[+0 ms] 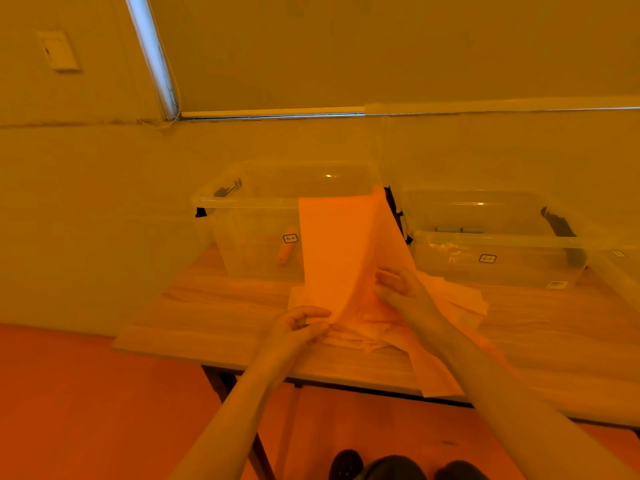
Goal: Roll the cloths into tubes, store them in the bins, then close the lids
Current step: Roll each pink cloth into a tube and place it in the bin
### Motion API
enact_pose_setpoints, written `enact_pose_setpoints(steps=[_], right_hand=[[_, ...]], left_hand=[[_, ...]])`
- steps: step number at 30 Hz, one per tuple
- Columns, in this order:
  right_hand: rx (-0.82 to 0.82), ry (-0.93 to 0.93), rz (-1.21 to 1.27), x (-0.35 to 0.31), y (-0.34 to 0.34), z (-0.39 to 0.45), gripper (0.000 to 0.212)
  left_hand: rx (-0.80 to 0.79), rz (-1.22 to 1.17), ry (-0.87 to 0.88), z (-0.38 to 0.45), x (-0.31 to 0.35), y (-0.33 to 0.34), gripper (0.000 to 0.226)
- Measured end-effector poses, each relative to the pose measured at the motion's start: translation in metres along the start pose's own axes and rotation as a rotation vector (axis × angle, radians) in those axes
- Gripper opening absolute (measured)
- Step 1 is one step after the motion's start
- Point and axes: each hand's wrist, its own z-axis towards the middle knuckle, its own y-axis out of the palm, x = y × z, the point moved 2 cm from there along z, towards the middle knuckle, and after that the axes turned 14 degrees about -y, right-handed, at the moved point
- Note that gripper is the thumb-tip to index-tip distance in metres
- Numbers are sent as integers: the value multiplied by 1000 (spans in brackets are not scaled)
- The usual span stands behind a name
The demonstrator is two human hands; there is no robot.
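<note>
Wooden surface [214,306] carrying both bins | your left hand [298,327] pinching the cloth [339,251] corner, right hand [401,289] gripping its fold | raised over the pile [457,299] | risk: sagging, rolling crooked, dragging neighbours.

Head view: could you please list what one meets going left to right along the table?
Left bin → raised cloth → right bin.
</note>
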Motion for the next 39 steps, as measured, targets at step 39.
enact_pose_setpoints(steps=[39], right_hand=[[-89, -10, -51, -1, -29, -43, 33]], left_hand=[[-11, 131, -39, -15, -3, -6, 26]])
